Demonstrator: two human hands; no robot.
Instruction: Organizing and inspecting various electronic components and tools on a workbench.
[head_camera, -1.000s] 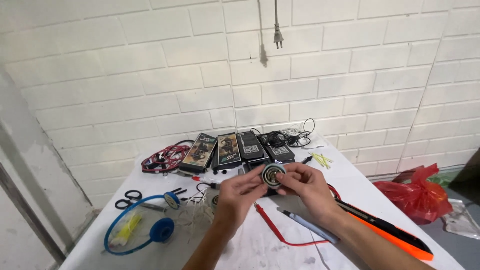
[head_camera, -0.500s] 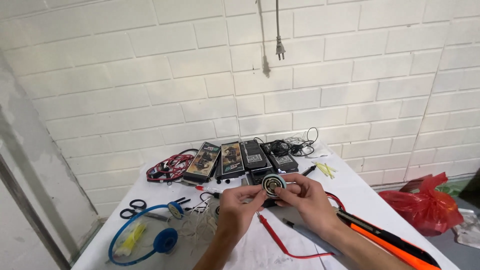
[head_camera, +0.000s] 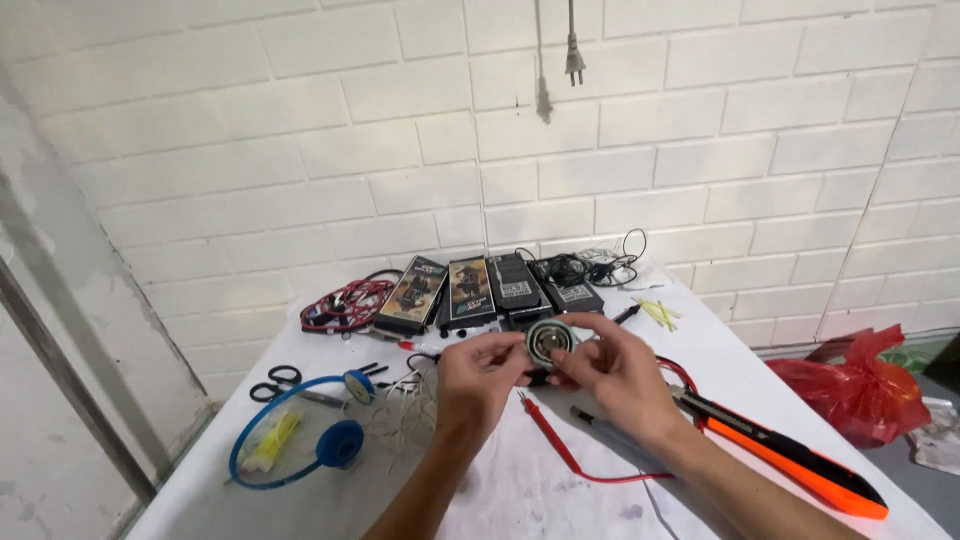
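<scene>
Head view. Both hands keep a small round part (head_camera: 549, 341), dark rim with a pale metallic centre, lifted above the surface (head_camera: 520, 490). Left hand (head_camera: 478, 374) closed on its left edge, fingers pinching; right hand (head_camera: 617, 368) closed on its right edge, thumb and forefinger at the rim. Compared with 1 second back, the grip looks the same and the part has not left the hands; the camera has tilted up, so more wall shows and the hands sit lower in the frame. Reading: the part is still being handled and examined, not set down.

Surface, placed from the round part: white cover, cluttered. Just behind it, a row of 4 dark flat boxes (head_camera: 490, 290). Behind and left, a coil of red and black wire (head_camera: 345, 303). Left and nearer, black-handled scissors (head_camera: 282, 381), a blue headset (head_camera: 300, 440), a tangle of pale wire (head_camera: 405, 410). Below, a red probe lead (head_camera: 560, 455). Right and nearer, an orange and black tool (head_camera: 790, 460). Behind and right, small yellow pieces (head_camera: 658, 314).

Room: white-painted brick wall (head_camera: 300, 150); a plug (head_camera: 575, 65) hangs on its cord above. Red plastic bag (head_camera: 860, 385) on the floor, far right of the part.
</scene>
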